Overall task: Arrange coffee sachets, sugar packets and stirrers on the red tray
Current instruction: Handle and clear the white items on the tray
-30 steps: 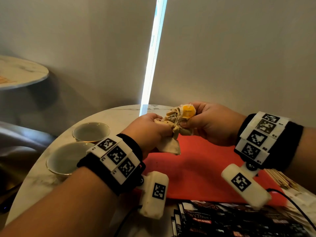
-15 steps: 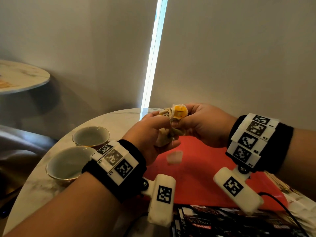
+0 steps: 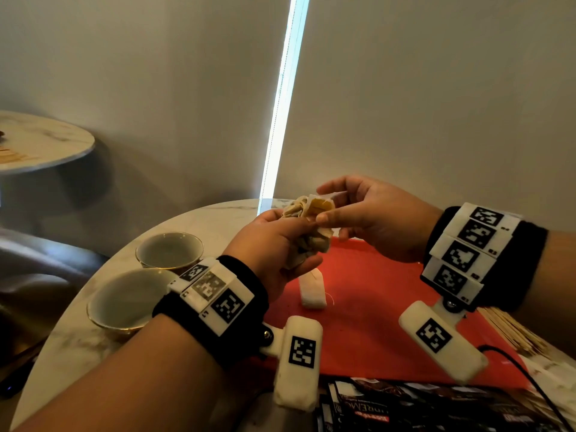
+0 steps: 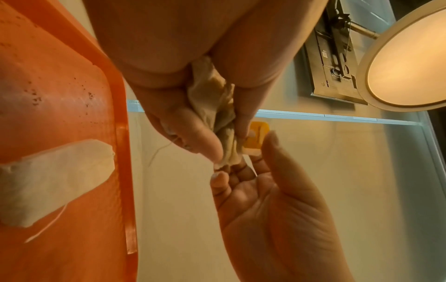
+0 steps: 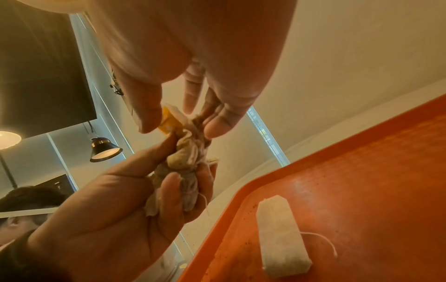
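The left hand (image 3: 274, 244) grips a crumpled bunch of tea bags (image 3: 307, 226) in curled fingers, held in the air above the far left corner of the red tray (image 3: 374, 307). The right hand (image 3: 371, 216) meets the top of the bunch: its thumb and fingers are only loosely bent around a yellow tag (image 5: 169, 122) there, touching the bunch, and whether they pinch it cannot be told. One flat tea bag (image 3: 311, 289) with a thin string lies alone on the tray near its left edge, below the left hand. Dark sachets (image 3: 420, 406) lie on the marble table (image 3: 199, 222) at the tray's near edge, and wooden stirrers (image 3: 511, 332) just off its right edge. Two empty cups (image 3: 170, 249) stand on the table left of the tray.
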Action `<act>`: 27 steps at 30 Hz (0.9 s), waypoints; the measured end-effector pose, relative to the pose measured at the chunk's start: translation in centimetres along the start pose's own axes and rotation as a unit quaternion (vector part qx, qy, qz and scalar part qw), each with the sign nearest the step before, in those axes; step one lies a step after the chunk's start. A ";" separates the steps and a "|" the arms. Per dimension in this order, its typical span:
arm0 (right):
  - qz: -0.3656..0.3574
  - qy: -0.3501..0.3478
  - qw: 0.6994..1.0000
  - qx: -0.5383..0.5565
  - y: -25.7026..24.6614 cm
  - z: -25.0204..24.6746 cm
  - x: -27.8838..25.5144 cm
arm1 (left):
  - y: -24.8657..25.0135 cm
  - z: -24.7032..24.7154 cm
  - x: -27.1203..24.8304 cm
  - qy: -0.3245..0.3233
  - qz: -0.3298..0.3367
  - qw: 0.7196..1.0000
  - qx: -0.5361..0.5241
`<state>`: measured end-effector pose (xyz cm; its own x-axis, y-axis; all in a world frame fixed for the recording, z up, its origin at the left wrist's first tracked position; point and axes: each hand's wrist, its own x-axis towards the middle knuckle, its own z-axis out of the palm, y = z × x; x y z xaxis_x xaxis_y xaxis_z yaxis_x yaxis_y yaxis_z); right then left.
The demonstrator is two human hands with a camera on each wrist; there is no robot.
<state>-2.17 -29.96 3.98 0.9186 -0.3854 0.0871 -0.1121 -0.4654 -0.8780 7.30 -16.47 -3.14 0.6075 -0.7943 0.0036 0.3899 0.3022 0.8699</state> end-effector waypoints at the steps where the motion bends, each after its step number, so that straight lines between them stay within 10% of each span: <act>1: -0.007 0.005 1.000 0.012 0.0 0.0 0.0 | 0.0 0.0 0.0 0.005 0.003 1.000 0.004; 18: -0.015 -0.054 0.996 0.073 -0.4 0.0 -0.4 | 0.4 -0.2 0.4 -0.026 -0.037 0.999 -0.008; 27: -0.003 -0.008 0.995 0.095 -1.7 -2.2 0.0 | 0.6 -0.8 1.1 0.085 0.017 0.994 -0.073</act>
<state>-2.79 -30.93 6.53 0.9251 -0.3698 0.0859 -0.0349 -0.3082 -0.9507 8.78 -16.69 -2.99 0.7250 -0.6858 -0.0626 0.4557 0.4095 0.7904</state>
